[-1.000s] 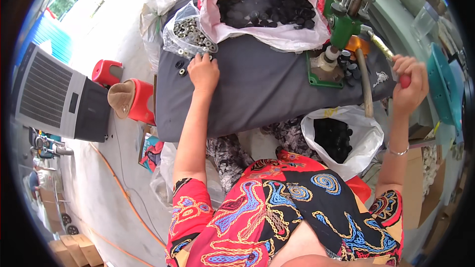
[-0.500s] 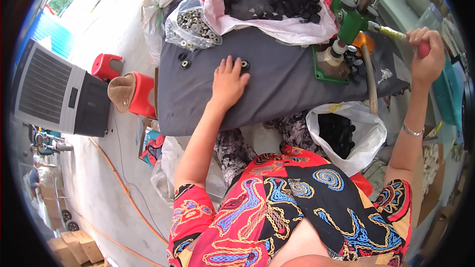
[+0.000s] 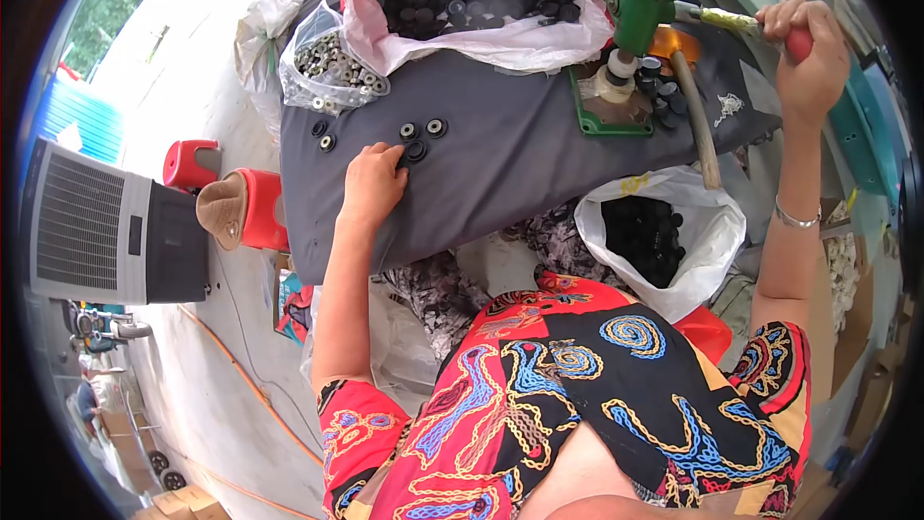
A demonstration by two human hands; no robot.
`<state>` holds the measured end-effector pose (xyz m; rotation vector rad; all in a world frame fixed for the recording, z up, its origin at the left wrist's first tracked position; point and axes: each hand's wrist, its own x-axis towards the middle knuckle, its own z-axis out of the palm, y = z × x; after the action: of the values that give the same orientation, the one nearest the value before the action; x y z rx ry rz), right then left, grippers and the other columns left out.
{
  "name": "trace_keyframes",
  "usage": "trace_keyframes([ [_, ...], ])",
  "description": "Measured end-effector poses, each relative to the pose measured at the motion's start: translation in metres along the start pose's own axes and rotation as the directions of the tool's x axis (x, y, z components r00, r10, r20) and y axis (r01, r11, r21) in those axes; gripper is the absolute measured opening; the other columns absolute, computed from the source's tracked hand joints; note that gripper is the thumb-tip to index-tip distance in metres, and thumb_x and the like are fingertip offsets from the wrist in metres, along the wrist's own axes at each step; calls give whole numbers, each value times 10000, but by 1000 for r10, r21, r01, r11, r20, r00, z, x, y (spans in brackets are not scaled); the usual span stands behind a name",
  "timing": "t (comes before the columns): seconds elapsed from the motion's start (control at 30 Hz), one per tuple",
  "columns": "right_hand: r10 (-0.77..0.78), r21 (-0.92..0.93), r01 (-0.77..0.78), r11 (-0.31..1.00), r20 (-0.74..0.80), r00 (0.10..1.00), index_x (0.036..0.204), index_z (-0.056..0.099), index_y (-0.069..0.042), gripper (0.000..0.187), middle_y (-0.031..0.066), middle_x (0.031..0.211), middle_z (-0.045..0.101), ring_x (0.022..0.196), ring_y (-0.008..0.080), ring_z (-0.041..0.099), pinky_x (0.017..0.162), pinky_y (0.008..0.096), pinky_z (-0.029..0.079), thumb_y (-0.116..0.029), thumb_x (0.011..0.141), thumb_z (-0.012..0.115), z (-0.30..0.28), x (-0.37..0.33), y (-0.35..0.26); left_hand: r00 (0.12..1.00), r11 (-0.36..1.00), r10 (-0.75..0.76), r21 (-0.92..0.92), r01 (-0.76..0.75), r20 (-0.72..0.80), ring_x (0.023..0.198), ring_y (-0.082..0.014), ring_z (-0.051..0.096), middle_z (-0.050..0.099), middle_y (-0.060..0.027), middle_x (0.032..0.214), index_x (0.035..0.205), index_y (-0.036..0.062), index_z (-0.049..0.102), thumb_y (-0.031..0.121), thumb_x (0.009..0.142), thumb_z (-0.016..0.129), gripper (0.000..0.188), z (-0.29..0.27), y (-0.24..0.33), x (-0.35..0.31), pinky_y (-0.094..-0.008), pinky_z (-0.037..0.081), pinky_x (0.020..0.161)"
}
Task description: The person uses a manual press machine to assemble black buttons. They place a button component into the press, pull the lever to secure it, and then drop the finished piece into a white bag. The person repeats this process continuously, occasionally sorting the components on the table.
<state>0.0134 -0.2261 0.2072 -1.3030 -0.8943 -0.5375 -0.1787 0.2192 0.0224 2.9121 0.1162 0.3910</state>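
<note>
My left hand (image 3: 373, 183) rests on the grey cloth, its fingers drawn together with the tips at the edge of a black round cap (image 3: 416, 151). Just beyond that lie a small piece with a metal bearing-like centre (image 3: 408, 130) and a black cap with a metal centre (image 3: 437, 127). Farther left are a black ring (image 3: 319, 128) and another metal-centred piece (image 3: 328, 143). On the right, my right hand (image 3: 811, 53) is closed around the red-knobbed lever (image 3: 731, 19) of a green hand press (image 3: 640, 19). Its fingers partly cover the knob.
A pink-white sack (image 3: 366, 29) of black caps lies at the back, beside a clear bag of metal rings (image 3: 332, 77). Dark caps and a wooden-handled tool (image 3: 698, 125) lie by the press. A white bag (image 3: 722, 241) of black parts stands near my lap.
My left hand has gone from spread over the cloth to fingers drawn together at a cap, uncovering pieces beneath it. The right hand stays on the lever. The view has shifted slightly.
</note>
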Motion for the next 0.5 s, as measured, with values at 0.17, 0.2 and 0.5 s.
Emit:
trace_keyframes([
  [0.17, -41, 38, 39, 999, 61, 997, 792, 458, 7, 189, 141, 710, 509, 655, 224, 503, 767, 412, 502, -84, 938, 382, -1, 1, 2, 964, 997, -9, -74, -11, -264, 885, -331, 620, 640, -117, 918, 915, 22, 670, 17, 760, 658, 156, 14, -9, -5, -439, 527, 745],
  [0.2, -45, 20, 44, 999, 42, 998, 792, 457, 8, 191, 142, 709, 508, 651, 223, 501, 759, 411, 504, -88, 939, 381, 0, 1, 3, 947, 998, 48, -14, -56, -318, 883, -332, 620, 637, -117, 915, 909, 19, 662, 6, 761, 649, 148, 18, -10, -8, -440, 527, 739],
  [0.5, -87, -44, 83, 996, -90, 992, 783, 506, -45, 147, 95, 736, 559, 630, 188, 518, 645, 342, 483, -59, 924, 467, 10, -14, 2, 932, 970, -173, -218, 105, -319, 1093, -321, 626, 665, -149, 1195, 1157, 48, 686, 103, 856, 665, 306, 26, 8, -25, -395, 483, 954],
])
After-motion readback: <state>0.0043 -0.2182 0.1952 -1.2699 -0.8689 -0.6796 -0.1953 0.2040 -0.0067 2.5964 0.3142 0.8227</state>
